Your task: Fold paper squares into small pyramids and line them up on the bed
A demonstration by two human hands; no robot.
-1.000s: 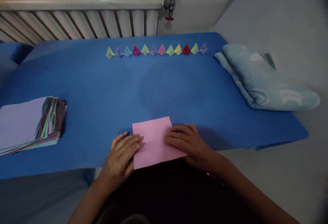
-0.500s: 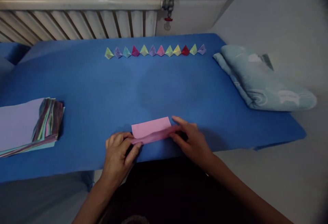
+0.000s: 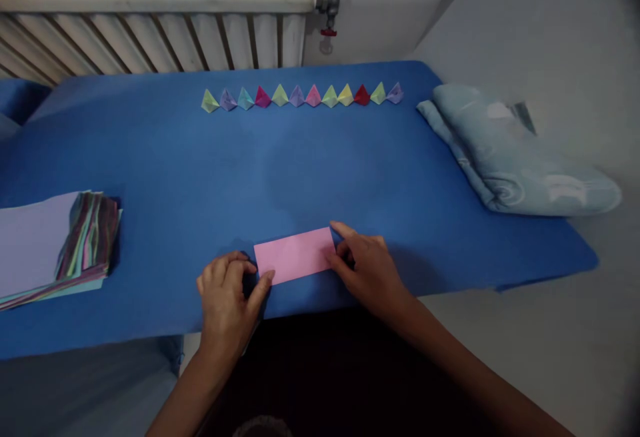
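Observation:
A pink sheet of paper (image 3: 295, 255) lies flat as a long rectangle near the front edge of the blue-covered surface, slightly tilted with its right end farther away. My left hand (image 3: 225, 294) is at its left end, thumb on the near left corner and fingers curled beside the short edge. At the other end, my right hand (image 3: 369, 267) has its thumb on the paper and its index finger stretched along the far right corner. The remaining fingers of the right hand are tucked under and partly hidden.
Toward the back stands a row of several small folded paper shapes (image 3: 313, 96) in mixed colours. A stack of coloured paper (image 3: 35, 244) lies at the left. On the right is a folded light-blue blanket (image 3: 520, 164). A radiator (image 3: 150, 40) runs behind the blue cover (image 3: 210, 170).
The paper's near part, raised as a darker flap before, now lies flat. My left fingers have shifted slightly left off the paper, while the right hand stays nearly in place.

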